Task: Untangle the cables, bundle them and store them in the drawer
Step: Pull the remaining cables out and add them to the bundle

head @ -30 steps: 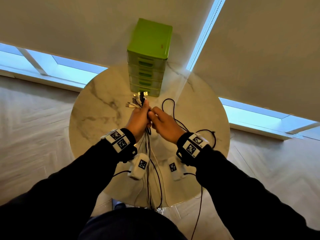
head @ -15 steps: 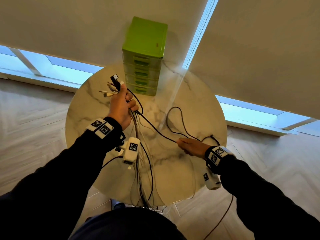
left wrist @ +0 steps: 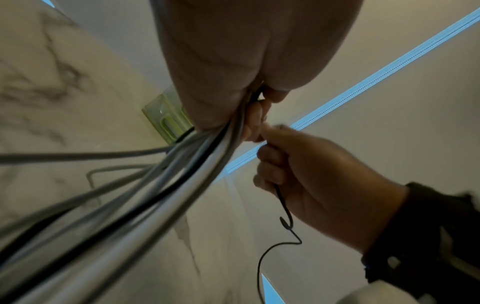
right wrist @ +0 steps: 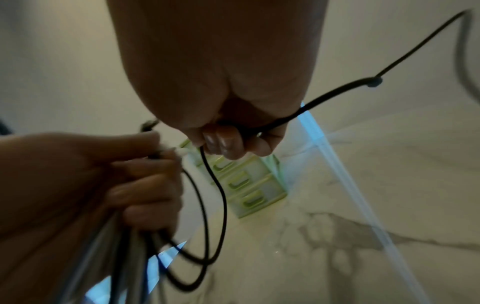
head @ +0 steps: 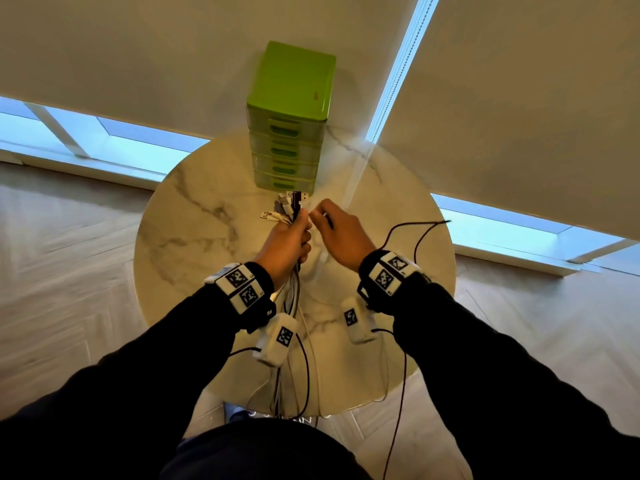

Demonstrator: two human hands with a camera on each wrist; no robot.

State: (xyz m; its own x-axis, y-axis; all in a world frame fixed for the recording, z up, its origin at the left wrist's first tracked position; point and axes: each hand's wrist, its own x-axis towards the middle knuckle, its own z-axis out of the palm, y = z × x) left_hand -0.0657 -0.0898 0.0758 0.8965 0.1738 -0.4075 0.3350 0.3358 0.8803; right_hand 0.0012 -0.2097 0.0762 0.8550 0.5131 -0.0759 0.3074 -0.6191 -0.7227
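My left hand grips a bundle of white, grey and black cables just below their plugs, in front of the green drawer unit. The bundle hangs from the fist over the table's near edge. My right hand is right beside it, fingers curled round a thin black cable. That black cable loops out to the right above the table. All the drawers look closed.
The round marble table carries the drawer unit at its far edge, against a beige blind. Cable ends dangle past the near rim toward the wooden floor. Bare marble lies left and right of my hands.
My left hand has come back from the upper left to the centre with the bundle. My right hand has swung in from the far right, bringing the black cable up to the bundle.
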